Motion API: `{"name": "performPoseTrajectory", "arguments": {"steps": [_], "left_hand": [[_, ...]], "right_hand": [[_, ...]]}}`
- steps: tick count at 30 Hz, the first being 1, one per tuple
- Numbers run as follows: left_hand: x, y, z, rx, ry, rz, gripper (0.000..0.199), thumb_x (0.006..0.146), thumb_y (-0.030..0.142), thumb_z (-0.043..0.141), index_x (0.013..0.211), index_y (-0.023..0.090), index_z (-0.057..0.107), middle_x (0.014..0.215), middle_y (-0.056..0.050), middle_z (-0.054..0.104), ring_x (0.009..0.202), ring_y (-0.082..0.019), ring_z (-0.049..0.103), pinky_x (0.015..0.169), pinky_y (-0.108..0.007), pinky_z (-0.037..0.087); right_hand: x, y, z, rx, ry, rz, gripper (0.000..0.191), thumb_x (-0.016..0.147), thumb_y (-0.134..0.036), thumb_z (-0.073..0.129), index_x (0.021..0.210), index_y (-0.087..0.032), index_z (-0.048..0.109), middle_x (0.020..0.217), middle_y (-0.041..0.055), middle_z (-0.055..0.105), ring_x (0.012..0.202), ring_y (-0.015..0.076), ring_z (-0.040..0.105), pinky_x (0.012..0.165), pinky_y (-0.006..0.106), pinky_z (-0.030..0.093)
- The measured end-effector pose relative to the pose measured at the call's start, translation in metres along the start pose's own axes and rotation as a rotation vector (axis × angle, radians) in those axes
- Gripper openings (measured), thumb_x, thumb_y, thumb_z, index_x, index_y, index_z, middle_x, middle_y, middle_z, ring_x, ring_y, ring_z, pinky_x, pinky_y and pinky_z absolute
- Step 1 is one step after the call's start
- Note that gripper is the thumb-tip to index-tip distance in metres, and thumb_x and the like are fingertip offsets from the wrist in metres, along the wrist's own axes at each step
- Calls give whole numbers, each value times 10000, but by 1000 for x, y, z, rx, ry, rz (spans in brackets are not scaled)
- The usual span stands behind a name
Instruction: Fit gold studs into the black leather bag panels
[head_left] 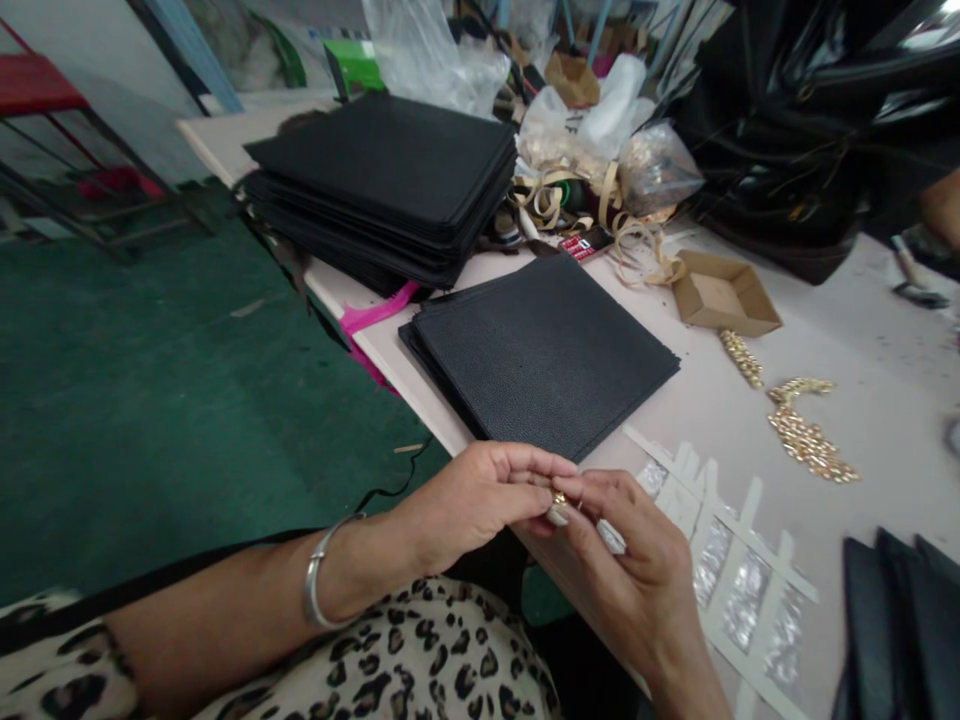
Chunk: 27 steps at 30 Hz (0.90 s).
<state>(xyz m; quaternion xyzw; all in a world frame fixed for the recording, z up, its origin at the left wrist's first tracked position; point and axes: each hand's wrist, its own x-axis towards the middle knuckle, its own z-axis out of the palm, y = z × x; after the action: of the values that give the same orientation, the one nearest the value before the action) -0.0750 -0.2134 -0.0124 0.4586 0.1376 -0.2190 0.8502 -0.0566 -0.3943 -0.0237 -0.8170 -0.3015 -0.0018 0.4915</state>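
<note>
My left hand [480,500], with a silver bangle at the wrist, pinches a small gold-coloured metal piece [559,499] between thumb and fingers. The fingertips of my right hand [645,560] close on that same piece from the other side. Its exact kind is too small to make out. A whitish scrap [611,537] shows among the right fingers. Both hands are at the table's front edge, just below a low pile of black leather panels [544,350]. Right of my right hand lie pale tape strips [709,510] with clear plastic packets [744,590] between them.
Gold-coloured fittings [810,440] lie in clusters beside an open cardboard box [726,295]. A taller black panel stack [390,170] is at back left, near pink ribbon [379,315]. Black bags [810,130] stand at back right. Black pieces [900,620] sit at lower right.
</note>
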Motion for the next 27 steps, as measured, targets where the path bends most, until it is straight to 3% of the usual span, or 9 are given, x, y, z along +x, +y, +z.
{"name": "performPoseTrajectory", "arguments": {"steps": [8, 27], "left_hand": [[3, -7, -5, -59, 44, -6, 396, 647, 74, 779, 1037, 131, 745, 914, -68, 796, 776, -125, 721, 761, -226, 540], [1, -15, -10, -80, 6, 46, 349, 663, 105, 831, 1002, 174, 787, 900, -20, 801, 802, -100, 708, 810, -213, 509]], "right_hand": [[0, -1, 6, -68, 30, -103, 337, 969, -56, 516, 1234, -202, 665, 1106, 76, 675, 1017, 137, 666, 843, 256, 571], [-4, -10, 12, -198, 92, -153, 315, 958, -46, 492, 1187, -114, 698, 1082, 118, 704, 1014, 154, 684, 860, 252, 597]]}}
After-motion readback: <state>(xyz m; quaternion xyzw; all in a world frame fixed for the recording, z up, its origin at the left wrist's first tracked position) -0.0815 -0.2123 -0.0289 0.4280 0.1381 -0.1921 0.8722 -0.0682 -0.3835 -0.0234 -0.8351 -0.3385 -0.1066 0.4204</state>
